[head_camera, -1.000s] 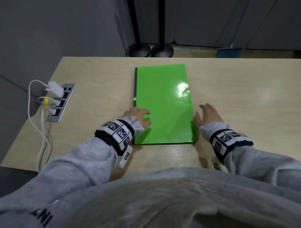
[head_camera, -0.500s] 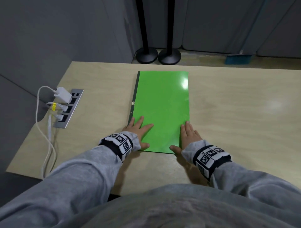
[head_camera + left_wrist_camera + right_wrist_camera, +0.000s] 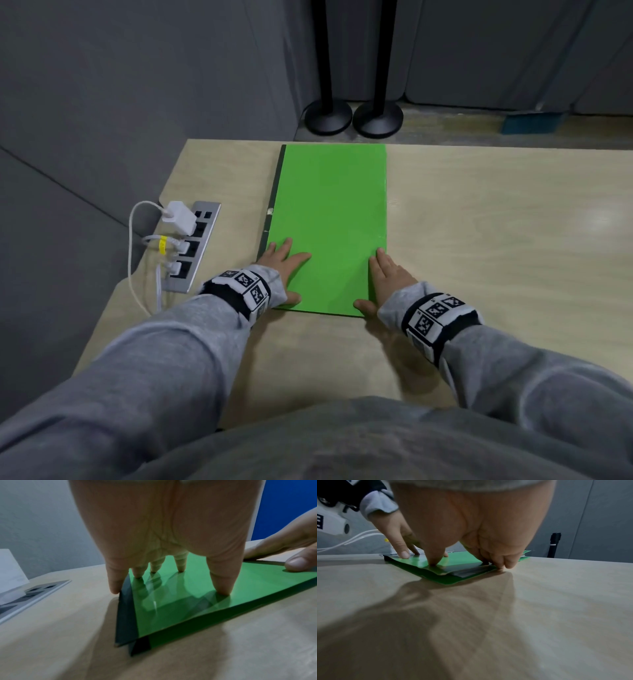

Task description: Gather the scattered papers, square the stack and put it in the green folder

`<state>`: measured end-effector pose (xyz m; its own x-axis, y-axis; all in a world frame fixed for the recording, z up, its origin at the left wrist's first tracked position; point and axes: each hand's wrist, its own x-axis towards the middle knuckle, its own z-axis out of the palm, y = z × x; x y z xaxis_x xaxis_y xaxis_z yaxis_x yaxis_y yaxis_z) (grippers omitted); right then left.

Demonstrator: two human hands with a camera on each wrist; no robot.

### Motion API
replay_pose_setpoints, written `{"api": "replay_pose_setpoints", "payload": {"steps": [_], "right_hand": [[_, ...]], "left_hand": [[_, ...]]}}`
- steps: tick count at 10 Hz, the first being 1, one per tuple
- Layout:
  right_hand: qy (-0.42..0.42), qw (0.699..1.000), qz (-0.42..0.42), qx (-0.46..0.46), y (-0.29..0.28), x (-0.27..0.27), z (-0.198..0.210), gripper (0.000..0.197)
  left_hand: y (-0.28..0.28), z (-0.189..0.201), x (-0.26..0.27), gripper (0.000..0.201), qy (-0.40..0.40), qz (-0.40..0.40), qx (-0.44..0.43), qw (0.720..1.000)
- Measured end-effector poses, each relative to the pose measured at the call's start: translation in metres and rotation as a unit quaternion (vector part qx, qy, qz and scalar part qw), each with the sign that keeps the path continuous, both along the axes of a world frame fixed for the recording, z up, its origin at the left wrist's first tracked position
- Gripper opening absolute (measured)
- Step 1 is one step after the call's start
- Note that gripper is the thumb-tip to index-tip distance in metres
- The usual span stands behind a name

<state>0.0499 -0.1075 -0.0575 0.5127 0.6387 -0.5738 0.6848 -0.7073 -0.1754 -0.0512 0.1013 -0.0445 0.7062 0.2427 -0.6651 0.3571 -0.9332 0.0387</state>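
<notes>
The green folder [image 3: 329, 222] lies closed on the wooden table [image 3: 496, 240], its dark spine on the left. My left hand [image 3: 284, 263] presses flat on its near left corner, fingers straight and spread; the little finger touches the table beside the spine [image 3: 126, 615]. My right hand [image 3: 383, 277] presses flat on the near right corner, thumb along the near edge. In the right wrist view the folder's [image 3: 457, 561] top cover bows up slightly at that corner over a grey layer. No loose papers are in view.
A silver power strip [image 3: 191, 246] with a white charger [image 3: 180, 212] and white cables sits at the table's left edge. Two black stand bases [image 3: 352, 116] stand on the floor beyond the far edge, close behind the folder.
My right hand has moved from the table beside the folder's right edge onto its near right corner. My left hand's curled fingers have flattened onto the near left corner.
</notes>
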Motion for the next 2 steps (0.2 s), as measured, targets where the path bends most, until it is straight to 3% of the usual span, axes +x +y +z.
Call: {"api": "replay_pose_setpoints", "payload": {"steps": [2], "right_hand": [[0.0, 0.999, -0.035, -0.006, -0.0011, -0.0052, 0.0007, 0.099]], "left_hand": [[0.0052, -0.0091, -0.0062, 0.092, -0.043, 0.011, -0.019, 0.999]]}}
